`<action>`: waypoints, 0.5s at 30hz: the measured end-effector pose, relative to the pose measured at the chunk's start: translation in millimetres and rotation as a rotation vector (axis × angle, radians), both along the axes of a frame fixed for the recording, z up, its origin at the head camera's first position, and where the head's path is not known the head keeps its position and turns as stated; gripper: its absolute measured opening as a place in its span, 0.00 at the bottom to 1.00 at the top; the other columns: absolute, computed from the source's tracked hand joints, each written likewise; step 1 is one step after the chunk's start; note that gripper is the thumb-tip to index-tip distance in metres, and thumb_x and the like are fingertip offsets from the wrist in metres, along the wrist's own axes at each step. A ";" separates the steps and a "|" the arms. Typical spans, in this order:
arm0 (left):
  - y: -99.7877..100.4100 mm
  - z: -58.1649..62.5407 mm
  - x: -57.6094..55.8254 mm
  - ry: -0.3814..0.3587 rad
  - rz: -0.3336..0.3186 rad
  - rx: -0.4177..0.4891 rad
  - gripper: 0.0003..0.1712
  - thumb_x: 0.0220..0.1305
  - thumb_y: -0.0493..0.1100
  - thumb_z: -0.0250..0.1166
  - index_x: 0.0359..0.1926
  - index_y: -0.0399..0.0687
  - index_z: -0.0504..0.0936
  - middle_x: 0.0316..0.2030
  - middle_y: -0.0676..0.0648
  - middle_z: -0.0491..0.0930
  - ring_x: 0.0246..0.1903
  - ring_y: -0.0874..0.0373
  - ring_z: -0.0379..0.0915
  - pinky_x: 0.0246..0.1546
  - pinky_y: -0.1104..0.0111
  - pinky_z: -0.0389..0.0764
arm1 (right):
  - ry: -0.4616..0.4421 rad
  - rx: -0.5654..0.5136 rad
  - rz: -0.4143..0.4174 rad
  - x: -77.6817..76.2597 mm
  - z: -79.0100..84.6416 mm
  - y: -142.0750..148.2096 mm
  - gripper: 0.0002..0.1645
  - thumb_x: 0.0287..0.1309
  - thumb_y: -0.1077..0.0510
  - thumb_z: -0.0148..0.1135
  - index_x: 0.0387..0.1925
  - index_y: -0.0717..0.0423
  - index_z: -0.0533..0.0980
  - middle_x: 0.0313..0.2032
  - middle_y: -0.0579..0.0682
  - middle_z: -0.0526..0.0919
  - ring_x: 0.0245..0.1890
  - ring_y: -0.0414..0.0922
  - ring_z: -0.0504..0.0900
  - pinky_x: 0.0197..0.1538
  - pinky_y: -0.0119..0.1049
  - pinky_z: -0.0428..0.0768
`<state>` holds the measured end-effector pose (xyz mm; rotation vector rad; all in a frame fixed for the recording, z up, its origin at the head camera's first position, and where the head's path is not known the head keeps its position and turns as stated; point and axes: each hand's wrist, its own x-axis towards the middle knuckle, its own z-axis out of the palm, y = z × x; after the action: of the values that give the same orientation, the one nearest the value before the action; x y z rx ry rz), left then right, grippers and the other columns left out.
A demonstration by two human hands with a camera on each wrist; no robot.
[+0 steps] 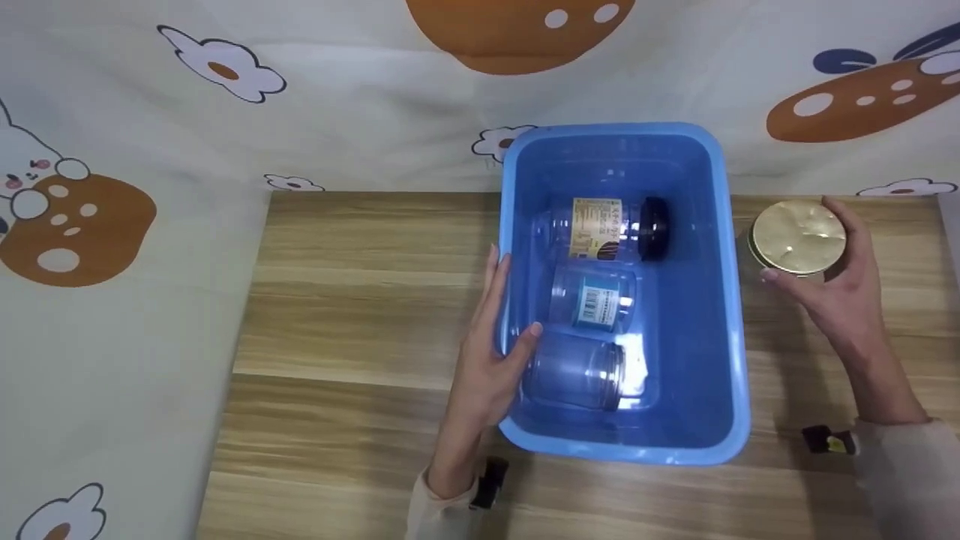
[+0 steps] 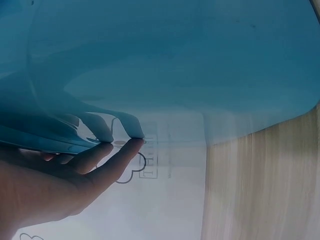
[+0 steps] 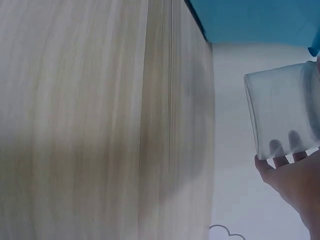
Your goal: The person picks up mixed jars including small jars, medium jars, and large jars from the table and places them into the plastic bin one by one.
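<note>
A blue plastic tub (image 1: 735, 352) stands on the wooden surface. My left hand (image 1: 486, 367) holds its left rim, thumb over the inside and fingers along the outer wall; in the left wrist view the fingertips touch that wall. To the right of the tub, my right hand (image 1: 847, 292) grips a clear jar with a gold top (image 1: 799, 236). The right wrist view shows the clear jar body (image 3: 280, 110) raised off the surface. Inside the tub lie a jar with a black lid (image 1: 600, 229), a jar with a blue-and-white label (image 1: 600, 304) and a plain clear jar (image 1: 574, 371).
Behind the tub hangs a pale cloth (image 1: 375, 97) printed with brown shapes and flowers, which also covers the left side. The wood-grain surface (image 1: 337, 322) extends on both sides of the tub. Dark straps (image 1: 491, 484) sit at both wrists.
</note>
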<state>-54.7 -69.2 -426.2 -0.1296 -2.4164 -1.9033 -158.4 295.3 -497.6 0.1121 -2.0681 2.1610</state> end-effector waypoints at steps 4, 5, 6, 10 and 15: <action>0.2 -0.5 -0.2 0.005 -0.003 -0.010 0.39 0.63 0.39 0.56 0.70 0.46 0.47 0.70 0.52 0.37 0.68 0.53 0.37 0.64 0.54 0.46 | 0.003 -0.010 -0.014 1.3 0.7 -2.6 0.56 0.22 0.85 0.66 0.61 0.63 0.59 0.57 0.61 0.62 0.55 0.53 0.62 0.57 0.28 0.63; 0.2 -0.5 0.0 0.007 -0.004 -0.011 0.39 0.63 0.39 0.56 0.70 0.45 0.47 0.70 0.52 0.37 0.68 0.53 0.37 0.64 0.54 0.46 | -0.001 -0.008 -0.020 1.3 1.0 -3.0 0.56 0.22 0.85 0.66 0.61 0.62 0.60 0.57 0.61 0.63 0.55 0.53 0.62 0.57 0.28 0.63; 0.1 -0.3 0.2 0.010 -0.005 -0.013 0.39 0.63 0.39 0.56 0.70 0.45 0.47 0.70 0.52 0.37 0.68 0.54 0.37 0.64 0.54 0.46 | -0.004 -0.015 -0.024 1.4 1.2 -3.3 0.56 0.22 0.85 0.66 0.61 0.62 0.60 0.57 0.61 0.63 0.55 0.53 0.62 0.57 0.28 0.63; -0.4 0.5 1.1 0.011 -0.005 -0.022 0.39 0.63 0.39 0.56 0.70 0.44 0.47 0.70 0.51 0.37 0.68 0.54 0.38 0.64 0.55 0.46 | -0.003 -0.036 -0.035 2.2 2.3 -2.8 0.55 0.21 0.86 0.65 0.60 0.63 0.61 0.57 0.60 0.64 0.54 0.53 0.62 0.56 0.28 0.63; -1.1 0.6 1.4 -0.006 -0.005 -0.026 0.39 0.64 0.40 0.56 0.70 0.46 0.46 0.70 0.52 0.36 0.68 0.54 0.38 0.63 0.53 0.48 | 0.062 -0.092 -0.012 3.6 3.9 -1.7 0.52 0.22 0.87 0.63 0.59 0.67 0.62 0.55 0.65 0.64 0.53 0.56 0.63 0.54 0.31 0.65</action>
<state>-53.3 -70.3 -425.6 -0.1316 -2.4476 -1.8774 -154.8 293.7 -493.6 0.1530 -1.9283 2.2121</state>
